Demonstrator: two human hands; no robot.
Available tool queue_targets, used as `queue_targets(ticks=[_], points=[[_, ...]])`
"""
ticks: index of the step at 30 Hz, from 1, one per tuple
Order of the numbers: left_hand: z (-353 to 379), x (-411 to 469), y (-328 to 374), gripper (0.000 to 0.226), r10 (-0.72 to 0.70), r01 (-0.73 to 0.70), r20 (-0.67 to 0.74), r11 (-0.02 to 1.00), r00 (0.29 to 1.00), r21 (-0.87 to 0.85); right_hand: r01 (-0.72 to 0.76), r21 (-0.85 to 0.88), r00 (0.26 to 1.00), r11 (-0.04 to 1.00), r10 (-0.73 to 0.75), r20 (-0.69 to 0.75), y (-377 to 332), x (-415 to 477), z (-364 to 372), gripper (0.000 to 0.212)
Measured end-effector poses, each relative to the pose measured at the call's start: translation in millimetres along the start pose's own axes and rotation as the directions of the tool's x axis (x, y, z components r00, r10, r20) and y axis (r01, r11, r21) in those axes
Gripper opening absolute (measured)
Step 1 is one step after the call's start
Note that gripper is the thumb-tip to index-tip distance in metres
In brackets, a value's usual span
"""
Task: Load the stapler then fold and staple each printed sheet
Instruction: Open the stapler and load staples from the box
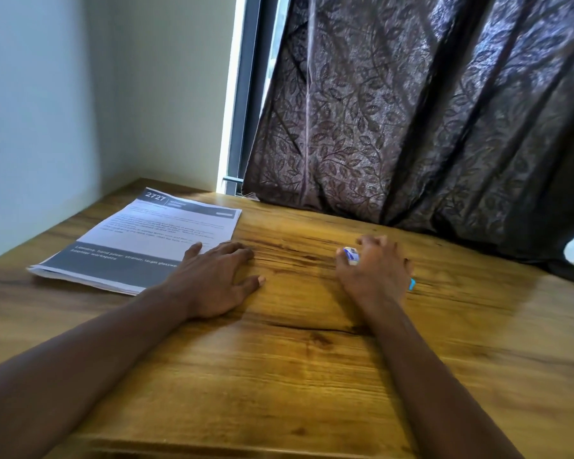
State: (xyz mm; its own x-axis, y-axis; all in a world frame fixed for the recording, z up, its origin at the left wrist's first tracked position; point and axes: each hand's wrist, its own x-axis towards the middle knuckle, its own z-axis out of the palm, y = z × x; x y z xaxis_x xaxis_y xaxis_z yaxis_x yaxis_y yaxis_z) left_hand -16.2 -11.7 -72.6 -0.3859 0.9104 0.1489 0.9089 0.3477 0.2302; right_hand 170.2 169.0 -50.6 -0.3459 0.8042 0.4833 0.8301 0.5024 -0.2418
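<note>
Two hands are working low over the wooden surface [279, 376]. The left hand [217, 279] is lying flat, fingers spread, resting on the stack of printed sheets [140, 236] at its near corner, likely steadying it. The right hand [375, 270] is curling its fingers round a small white-and-blue packet [351, 255], probably staples. A cyan sliver [411, 284] is peeking out beneath, perhaps the stapler, too hidden to call. Open wood is lying between the hands, and the curtain [411, 111] is closing off the far edge.
</note>
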Motion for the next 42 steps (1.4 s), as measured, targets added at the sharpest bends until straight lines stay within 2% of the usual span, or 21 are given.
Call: queue_targets(ticks=[2, 5, 7, 11, 14, 16, 18, 20, 22, 24, 26, 33, 37, 40, 42], points=[[0, 0, -1, 0.071, 0.006, -0.006, 0.002, 1.0, 1.0, -0.017, -0.161, -0.053, 0.987, 0.985, 0.162, 0.011, 17, 10, 0, 0.054], [0, 2, -2, 0.072, 0.011, -0.011, 0.01, 1.0, 1.0, -0.022, -0.329, -0.075, 0.934, 0.941, 0.336, 0.125, 34, 18, 6, 0.055], [1, 3, -2, 0.071, 0.014, -0.014, 0.009, 1.0, 1.0, -0.028, -0.341, -0.099, 0.921, 0.935, 0.353, 0.162, 40, 19, 10, 0.053], [1, 4, -3, 0.071, 0.01, -0.01, 0.001, 1.0, 1.0, -0.026, -0.284, -0.094, 0.951, 0.954, 0.292, 0.096, 41, 18, 10, 0.042], [1, 4, -3, 0.069, 0.014, -0.015, -0.02, 0.999, 1.0, -0.044, -0.281, 0.079, 0.959, 0.956, 0.283, -0.016, 37, 17, 3, 0.042], [-1, 3, -1, 0.07, 0.038, -0.045, -0.089, 0.996, 0.995, -0.081, -0.192, 0.3, 0.965, 0.934, 0.235, -0.116, 28, 15, -4, 0.049], [-5, 2, 3, 0.074, 0.072, -0.099, -0.2, 0.987, 0.977, -0.128, -0.048, 0.539, 0.979, 0.841, 0.147, -0.142, 12, 10, -10, 0.045], [-10, 1, 6, 0.078, 0.102, -0.159, -0.319, 0.974, 0.942, -0.159, 0.025, 0.721, 0.998, 0.693, 0.023, -0.057, -7, 7, -10, 0.038], [-13, 2, 6, 0.079, 0.124, -0.226, -0.412, 0.952, 0.903, -0.207, -0.008, 0.836, 0.988, 0.549, -0.122, 0.09, -27, 3, -6, 0.038], [-14, 4, 4, 0.08, 0.137, -0.275, -0.458, 0.929, 0.878, -0.249, -0.045, 0.87, 0.956, 0.491, -0.231, 0.18, -45, 1, -1, 0.036], [-14, 8, -2, 0.076, 0.14, -0.282, -0.487, 0.931, 0.862, -0.231, -0.057, 0.899, 0.927, 0.435, -0.31, 0.209, -60, -1, 5, 0.034], [-11, 22, -19, 0.035, 0.164, -0.289, -0.546, 0.945, 0.822, -0.152, -0.023, 0.965, 0.907, 0.262, -0.4, 0.13, -78, -15, 17, 0.032], [-10, 24, -23, 0.03, 0.135, -0.299, -0.561, 0.93, 0.817, -0.212, -0.033, 0.987, 0.899, 0.157, -0.428, 0.098, -78, -18, 17, 0.035], [-11, 24, -25, 0.032, 0.085, -0.309, -0.553, 0.893, 0.829, -0.326, -0.003, 0.989, 0.882, 0.151, -0.466, 0.074, -77, -19, 24, 0.025], [-12, 23, -24, 0.028, 0.062, -0.316, -0.55, 0.869, 0.833, -0.381, 0.05, 0.979, 0.882, 0.197, -0.468, 0.049, -77, -19, 28, 0.031]])
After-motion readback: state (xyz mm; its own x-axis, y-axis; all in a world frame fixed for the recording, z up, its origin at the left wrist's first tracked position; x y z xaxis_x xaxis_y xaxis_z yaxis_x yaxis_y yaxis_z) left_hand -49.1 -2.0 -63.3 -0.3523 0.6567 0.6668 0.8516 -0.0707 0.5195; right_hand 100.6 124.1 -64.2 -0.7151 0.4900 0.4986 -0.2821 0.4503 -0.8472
